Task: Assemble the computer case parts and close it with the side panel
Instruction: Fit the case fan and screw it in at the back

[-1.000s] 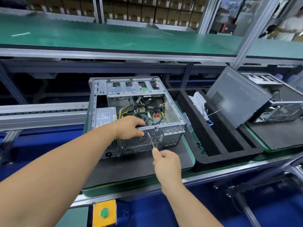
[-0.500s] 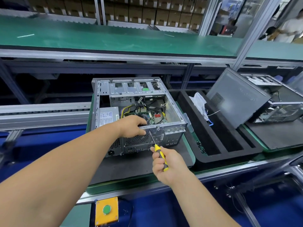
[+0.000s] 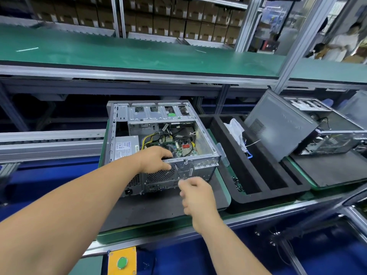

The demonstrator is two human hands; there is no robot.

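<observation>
An open grey computer case (image 3: pixel 121 124) lies on its side on a black mat, its motherboard, coloured cables and power supply showing. My left hand (image 3: pixel 156 159) grips the case's near top rail, fingers curled over the edge. My right hand (image 3: pixel 195 192) holds a screwdriver (image 3: pixel 177 171), whose thin metal shaft points up to the rear panel just under the rail. The handle is hidden inside my fist. A dark grey side panel (image 3: pixel 278 126) leans against a second case at the right.
A black foam tray (image 3: pixel 264 187) with long compartments and a white bag sits right of the case. A second open case (image 3: pixel 333 139) stands on another mat at far right. A yellow box with a green button (image 3: pixel 122 262) is at the near edge. Green shelf above.
My right hand has turned around the screwdriver, so the yellow-black handle seen half a second ago is now covered. The left hand stays on the rail.
</observation>
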